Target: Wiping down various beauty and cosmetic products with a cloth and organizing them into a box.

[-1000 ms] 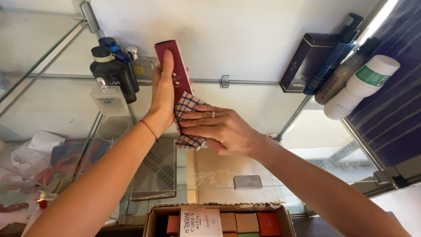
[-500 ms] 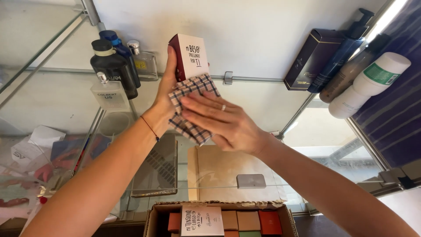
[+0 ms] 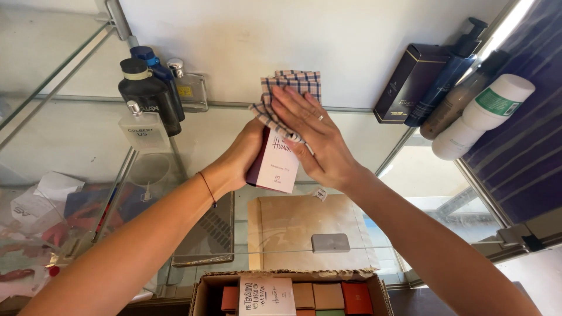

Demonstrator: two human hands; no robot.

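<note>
Since half a second ago the small pink-and-maroon cardboard box [image 3: 274,165] has turned so that its pale pink front now faces the camera, where before a narrower side showed, and the checked brown-and-white cloth [image 3: 288,96] has slid from the box's lower face up over its top end. That puts the cloth on a fresh part of the box, so the wiping looks to be working round from one face to the next.

The left hand [image 3: 243,158] is closed round the box from its left side, fingers hidden behind it, and holds it up in front of the glass shelf [image 3: 88,126]. The right hand [image 3: 313,137] lies flat and spread, a ring on one finger, pressing the cloth against the box's top and right edge; it is closed on nothing, only pushing the fabric down.

Left of the left hand stand a black bottle [image 3: 149,93], a blue bottle [image 3: 153,61] and a clear square bottle [image 3: 143,130]. Well to the right of the right hand lean a dark navy box [image 3: 410,82], a dark pump bottle [image 3: 451,73] and a white bottle with a green label [image 3: 486,114]. Below both forearms sits an open brown carton [image 3: 202,292] holding more small boxes in reds and browns.
</note>
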